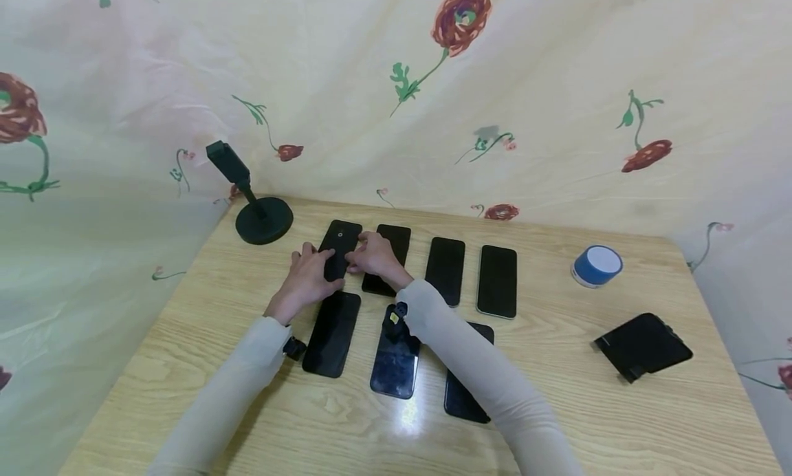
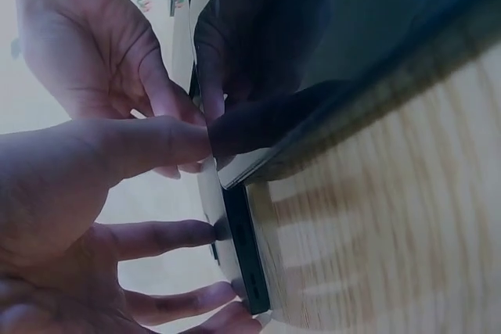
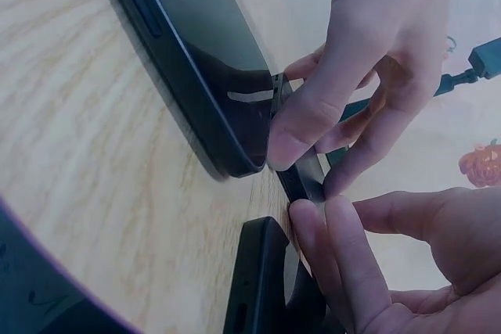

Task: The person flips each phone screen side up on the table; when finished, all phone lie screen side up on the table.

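A dark smartphone (image 1: 340,236) lies at the back left of the phone group, its back with a small camera ring facing up. My left hand (image 1: 307,276) reaches over its near left part, thumb toward me, and holds it by the sides. From the right, my right hand (image 1: 375,258) pinches its right edge and overlaps the neighbouring black phone (image 1: 396,239). The left wrist view shows the held phone's dark end (image 2: 249,256) with the left fingertips along it. In the right wrist view, both hands' fingertips meet around the same phone (image 3: 301,177).
Just nearer than the held phone is another black phone (image 1: 332,335). More phones form two rows to the right, including one (image 1: 497,281) at the back right. A black stand (image 1: 262,220) is at the back left. A blue-and-white cylinder (image 1: 597,265) and a black flat object (image 1: 646,345) are farther right.
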Demonstrator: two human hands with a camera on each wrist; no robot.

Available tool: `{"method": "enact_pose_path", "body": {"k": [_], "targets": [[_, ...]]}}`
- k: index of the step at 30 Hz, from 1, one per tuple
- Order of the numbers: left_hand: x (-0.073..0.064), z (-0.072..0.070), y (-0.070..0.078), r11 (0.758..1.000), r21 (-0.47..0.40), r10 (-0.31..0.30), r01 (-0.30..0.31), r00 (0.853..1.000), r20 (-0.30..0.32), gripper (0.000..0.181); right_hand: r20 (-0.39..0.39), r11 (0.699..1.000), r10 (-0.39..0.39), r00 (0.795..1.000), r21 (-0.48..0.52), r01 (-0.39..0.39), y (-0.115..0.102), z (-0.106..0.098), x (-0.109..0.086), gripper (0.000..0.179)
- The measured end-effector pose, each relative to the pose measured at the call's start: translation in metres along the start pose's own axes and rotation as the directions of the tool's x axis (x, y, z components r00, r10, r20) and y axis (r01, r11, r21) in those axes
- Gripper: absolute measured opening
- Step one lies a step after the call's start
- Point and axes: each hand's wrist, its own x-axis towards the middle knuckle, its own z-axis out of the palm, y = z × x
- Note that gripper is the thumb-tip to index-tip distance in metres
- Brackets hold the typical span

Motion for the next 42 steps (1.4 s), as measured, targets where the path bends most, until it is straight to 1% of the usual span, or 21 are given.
{"method": "enact_pose_path", "body": {"k": [4,10,14,18,22,27,32,35,38,42], "targets": [[0.001,0.001,-0.002,1.000,0.016,-0.006,0.006,1.000,0.002,0.075,0.001,1.000,0.002,1.000,-0.019,-0.002,0.001,0.001,-0.001,0.071],[0.001,0.000,-0.001,1.000,0.019,0.001,-0.001,1.000,-0.006,0.075,-0.006,1.000,-0.012,1.000,-0.008,0.012,0.000,0.002,-0.002,0.070],[0.001,-0.002,-0.001,1.000,0.020,0.009,-0.009,1.000,0.003,0.075,-0.012,1.000,-0.022,1.000,0.006,0.022,-0.001,0.001,-0.003,0.070],[0.000,-0.006,-0.002,1.000,-0.006,0.005,-0.004,1.000,0.020,0.076,-0.036,0.999,-0.033,0.999,0.030,0.034,0.000,0.001,-0.005,0.069],[-0.002,-0.010,-0.004,0.999,-0.045,0.010,-0.009,1.000,0.028,0.077,-0.064,0.995,-0.057,0.996,0.080,0.062,0.000,0.002,-0.006,0.065],[-0.003,-0.013,-0.009,0.996,-0.077,0.052,-0.048,0.998,0.047,0.077,-0.093,0.981,-0.080,0.992,0.171,0.095,0.003,0.001,-0.004,0.060],[-0.005,-0.017,-0.014,0.988,-0.129,0.098,-0.087,0.992,0.078,0.072,-0.092,0.961,-0.101,0.991,0.250,0.121,0.004,0.000,-0.002,0.054],[-0.006,-0.018,-0.017,0.976,-0.184,0.128,-0.113,0.989,0.074,0.069,-0.080,0.952,-0.117,0.990,0.275,0.135,0.003,-0.001,-0.002,0.050],[-0.006,-0.018,-0.019,0.962,-0.228,0.164,-0.147,0.985,0.057,0.067,-0.059,0.948,-0.132,0.990,0.284,0.143,0.003,-0.001,-0.002,0.048],[-0.006,-0.018,-0.019,0.948,-0.266,0.193,-0.175,0.980,0.044,0.065,-0.050,0.946,-0.139,0.989,0.287,0.148,0.002,-0.001,-0.004,0.048]]}}
